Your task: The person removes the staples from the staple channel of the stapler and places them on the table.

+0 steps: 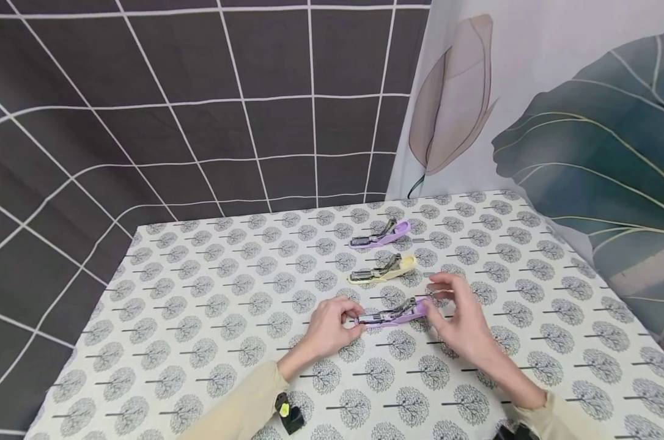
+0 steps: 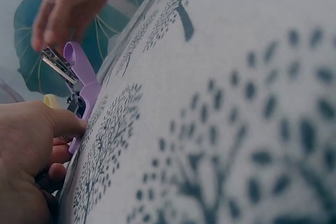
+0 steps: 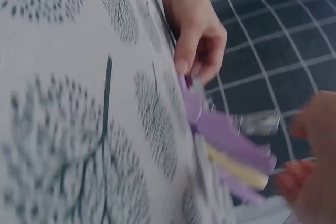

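Note:
A purple stapler [image 1: 391, 316] lies on the tablecloth, its metal arm raised toward the right end. My left hand [image 1: 329, 328] pinches the stapler's left end between thumb and fingers. At the opposite end is my right hand [image 1: 464, 318], fingers spread and slightly bent. In the right wrist view, a gap shows between these fingers [image 3: 296, 179] and the purple stapler [image 3: 226, 135]. From the left wrist, the stapler [image 2: 90, 95] shows its looped end up, close to the right hand [image 2: 73, 3].
Behind the held one lie a yellow stapler [image 1: 384, 271] and another purple stapler [image 1: 380, 236], in a row toward the back. A white cloth with a tree print [image 1: 200, 318] covers the table. A dark gridded curtain [image 1: 200, 67] and a leaf-patterned curtain [image 1: 596, 134] hang behind.

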### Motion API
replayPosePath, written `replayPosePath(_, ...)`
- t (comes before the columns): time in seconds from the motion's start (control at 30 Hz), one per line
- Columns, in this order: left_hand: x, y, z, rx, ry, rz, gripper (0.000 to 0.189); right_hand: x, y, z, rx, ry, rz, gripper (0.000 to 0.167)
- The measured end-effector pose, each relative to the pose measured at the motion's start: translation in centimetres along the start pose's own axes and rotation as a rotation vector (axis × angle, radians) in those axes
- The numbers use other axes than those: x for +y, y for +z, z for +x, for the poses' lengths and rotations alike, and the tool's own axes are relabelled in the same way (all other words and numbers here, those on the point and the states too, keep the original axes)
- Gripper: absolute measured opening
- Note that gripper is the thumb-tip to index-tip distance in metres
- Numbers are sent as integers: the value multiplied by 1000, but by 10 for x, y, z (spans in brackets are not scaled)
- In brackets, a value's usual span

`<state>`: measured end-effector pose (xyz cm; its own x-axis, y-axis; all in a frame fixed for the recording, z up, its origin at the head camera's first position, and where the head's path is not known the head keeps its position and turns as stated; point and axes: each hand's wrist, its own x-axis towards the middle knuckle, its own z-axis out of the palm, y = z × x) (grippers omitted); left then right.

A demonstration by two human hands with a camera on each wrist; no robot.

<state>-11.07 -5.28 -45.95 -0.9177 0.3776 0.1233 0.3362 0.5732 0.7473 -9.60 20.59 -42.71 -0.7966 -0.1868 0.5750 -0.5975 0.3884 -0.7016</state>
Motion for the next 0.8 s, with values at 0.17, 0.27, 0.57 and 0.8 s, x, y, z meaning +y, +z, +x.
replayPosePath(0.17,-1,-1,0,1,-1,4,19,-24,16,0,89,-68,241,27)
replayPosePath(0.27,-1,-1,-1,3,-4,4,19,-37,26,-6,-25,76,346,17)
replayPosePath(0.57,-1,0,0,2,-4,11,19,-43,49,-13,-208,509,383,23)
replayPosePath(0.8,-1,0,1,4,15,12,19,-38,59,-14,-235,606,361,25)
